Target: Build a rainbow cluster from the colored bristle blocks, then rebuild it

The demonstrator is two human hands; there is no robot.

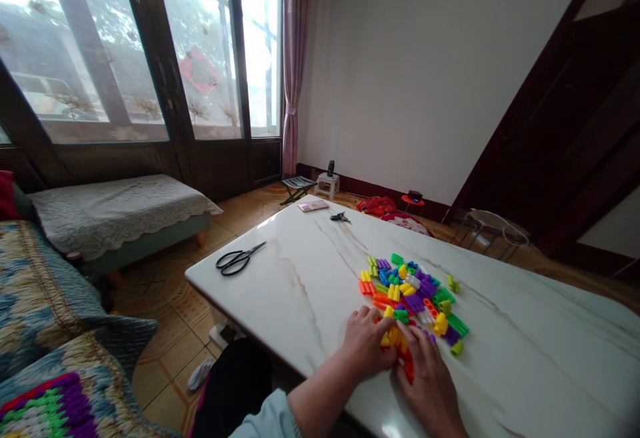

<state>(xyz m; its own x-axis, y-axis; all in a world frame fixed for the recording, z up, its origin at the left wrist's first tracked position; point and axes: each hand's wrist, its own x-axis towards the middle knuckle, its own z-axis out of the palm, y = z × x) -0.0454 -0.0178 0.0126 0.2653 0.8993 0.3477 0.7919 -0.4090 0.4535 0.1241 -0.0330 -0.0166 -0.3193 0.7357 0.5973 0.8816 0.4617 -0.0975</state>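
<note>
A heap of colourful plastic building blocks (413, 291) lies on the white marble-patterned table (280, 311). At the heap's near edge, my left hand (367, 341) has its fingers curled round yellow and orange blocks (394, 339) from the left side. My right hand (427, 378) closes on the same blocks from the right, with its fingers arched over them and its thumb low beside a red-orange piece. Both hands rest close together, low at the tabletop. The fingers partly hide the blocks between them, so I cannot tell whether these are joined.
Black-handled scissors (240, 259) lie near the table's left corner. Farther back are a pink phone (313, 206) and dark pliers-like tool (341, 217). A cloth-covered bench (125, 208) stands left, a folding stool (299, 185) and white stool (327, 185) beyond the table.
</note>
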